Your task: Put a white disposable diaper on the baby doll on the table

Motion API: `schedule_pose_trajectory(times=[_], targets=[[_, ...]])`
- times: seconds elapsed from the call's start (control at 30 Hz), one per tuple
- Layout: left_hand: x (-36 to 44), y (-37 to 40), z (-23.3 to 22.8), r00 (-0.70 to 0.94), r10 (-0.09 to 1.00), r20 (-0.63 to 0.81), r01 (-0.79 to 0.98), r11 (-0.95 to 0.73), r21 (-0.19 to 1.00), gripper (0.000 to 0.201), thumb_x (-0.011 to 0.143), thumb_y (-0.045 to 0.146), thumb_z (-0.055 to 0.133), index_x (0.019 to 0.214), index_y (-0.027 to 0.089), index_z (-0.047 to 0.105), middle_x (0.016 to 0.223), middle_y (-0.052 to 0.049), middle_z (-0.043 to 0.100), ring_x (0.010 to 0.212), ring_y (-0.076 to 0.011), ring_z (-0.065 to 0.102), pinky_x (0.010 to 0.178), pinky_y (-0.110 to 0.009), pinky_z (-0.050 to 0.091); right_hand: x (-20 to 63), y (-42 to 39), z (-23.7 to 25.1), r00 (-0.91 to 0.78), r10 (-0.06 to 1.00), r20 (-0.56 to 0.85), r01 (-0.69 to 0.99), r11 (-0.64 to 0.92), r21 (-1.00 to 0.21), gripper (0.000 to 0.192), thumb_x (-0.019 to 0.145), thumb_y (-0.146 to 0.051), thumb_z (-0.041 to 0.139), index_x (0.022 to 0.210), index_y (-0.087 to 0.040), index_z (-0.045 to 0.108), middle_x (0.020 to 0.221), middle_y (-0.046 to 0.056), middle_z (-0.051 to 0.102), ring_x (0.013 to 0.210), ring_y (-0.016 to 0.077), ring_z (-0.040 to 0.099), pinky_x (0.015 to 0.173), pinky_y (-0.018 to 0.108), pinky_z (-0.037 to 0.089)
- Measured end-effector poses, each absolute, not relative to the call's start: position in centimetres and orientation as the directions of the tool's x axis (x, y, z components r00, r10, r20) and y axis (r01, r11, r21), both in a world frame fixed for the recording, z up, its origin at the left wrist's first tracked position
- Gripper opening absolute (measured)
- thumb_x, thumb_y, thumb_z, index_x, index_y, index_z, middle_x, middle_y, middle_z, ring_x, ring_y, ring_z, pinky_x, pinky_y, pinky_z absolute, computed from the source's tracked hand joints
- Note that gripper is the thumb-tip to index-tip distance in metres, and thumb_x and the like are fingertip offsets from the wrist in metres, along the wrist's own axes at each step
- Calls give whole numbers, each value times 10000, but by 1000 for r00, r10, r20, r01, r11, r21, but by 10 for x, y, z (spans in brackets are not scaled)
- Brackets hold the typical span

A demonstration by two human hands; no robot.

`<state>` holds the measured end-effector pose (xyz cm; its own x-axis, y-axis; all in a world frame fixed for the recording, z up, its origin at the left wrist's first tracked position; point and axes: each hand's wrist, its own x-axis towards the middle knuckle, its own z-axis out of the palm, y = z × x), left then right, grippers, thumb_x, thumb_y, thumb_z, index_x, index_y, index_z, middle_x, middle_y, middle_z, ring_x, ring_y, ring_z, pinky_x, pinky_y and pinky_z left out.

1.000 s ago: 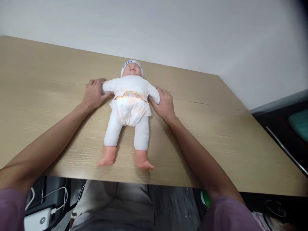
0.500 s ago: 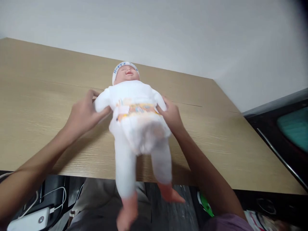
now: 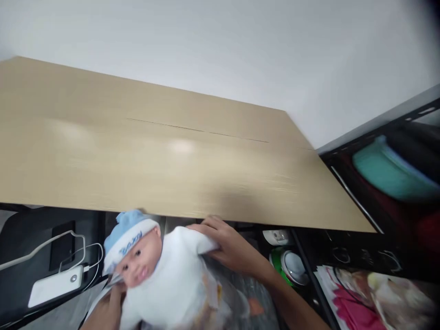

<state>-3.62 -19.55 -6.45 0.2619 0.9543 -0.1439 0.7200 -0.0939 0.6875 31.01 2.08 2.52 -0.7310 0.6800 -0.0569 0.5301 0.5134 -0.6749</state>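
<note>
A baby doll point(image 3: 168, 284) in a white top and a blue-and-white cap point(image 3: 129, 240) lies slanted below the table's front edge, its head to the left. My right hand point(image 3: 220, 240) grips the doll at its far arm and shoulder. Under the head, at the near shoulder, my left hand point(image 3: 112, 305) holds on, its fingers mostly hidden by the doll. The doll's lower body is blurred, with an orange-patterned diaper point(image 3: 213, 298) faintly visible.
The wooden table point(image 3: 172, 174) spans the view in front of a pale wall. At left, a white power bank point(image 3: 55, 285) with cables rests on a black surface. A green-and-white container point(image 3: 288, 266), pink cloth point(image 3: 355, 307) and a shelf with teal fabric point(image 3: 392, 169) are at right.
The doll has come off the tabletop toward me, below the front edge, and turned so its head points left. Both hands moved with it, still holding it.
</note>
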Motion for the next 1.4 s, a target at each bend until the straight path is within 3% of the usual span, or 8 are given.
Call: schedule_pose_trajectory(times=[0.2,0.4,0.57,0.7,0.83,1.0,1.2,1.4], targets=[[-49,-198,-94,-4,948,-318,676,237,698,511,947,445,668,1354,251,429,945,-23,828,784,-309,838,746,-394,644,279,10,-42,-688,715,-127,683,579,-446,553,1086,-242,713,1635,-223,649,1419,162,750,1357,351,665,1200,508,546],[-51,-197,-81,55,921,-386,771,206,603,604,1059,646,593,1448,215,423,1029,-86,847,908,-369,850,815,-437,624,299,-11,-105,-569,814,-115,618,332,-713,358,1102,-272,693,1446,-247,786,1488,113,749,1421,276,680,1302,449,490],[-39,-175,-67,80,995,-66,913,-46,404,679,1041,799,611,1351,195,621,1344,-212,779,1213,-468,752,1037,-611,574,321,-39,-104,-527,840,-132,472,160,-867,332,1112,-462,691,1250,-230,883,1276,104,854,1216,304,786,1139,396,579],[-2,-133,-41,328,938,110,780,-335,528,475,1138,595,626,1465,250,639,1587,-167,671,1421,-403,638,1139,-555,532,318,-46,-101,-485,867,-118,455,134,-880,321,1072,-492,718,1135,-238,905,1178,88,877,1119,307,807,1042,401,599],[34,-93,-35,607,788,100,541,-503,674,326,1183,413,602,1472,274,662,1505,-121,720,1338,-323,663,1137,-489,518,312,-30,-125,-451,889,-77,454,154,-878,317,1062,-480,690,928,-236,843,971,55,860,961,255,789,968,389,598],[45,-74,-51,700,709,87,461,-541,704,164,1167,356,619,1252,257,719,1375,-101,738,1205,-300,635,1067,-472,487,313,-3,-164,-353,933,-68,493,124,-861,336,1048,-483,682,829,-232,732,812,33,775,792,217,727,823,351,595],[39,-81,-49,640,767,43,463,-430,775,175,1178,403,622,1141,246,689,1190,-71,737,1141,-279,616,1028,-434,458,308,-10,-133,-366,928,67,499,256,-828,168,1072,-339,693,1165,-234,786,1201,93,766,1151,256,728,1083,425,576],[38,-88,-45,618,786,29,467,-396,790,130,1191,361,586,1183,259,665,1186,-59,729,1185,-274,618,1075,-425,446,281,-29,-80,-733,670,120,322,497,-806,411,1049,-114,622,1428,-246,715,1423,107,745,1358,252,692,1215,420,542]])
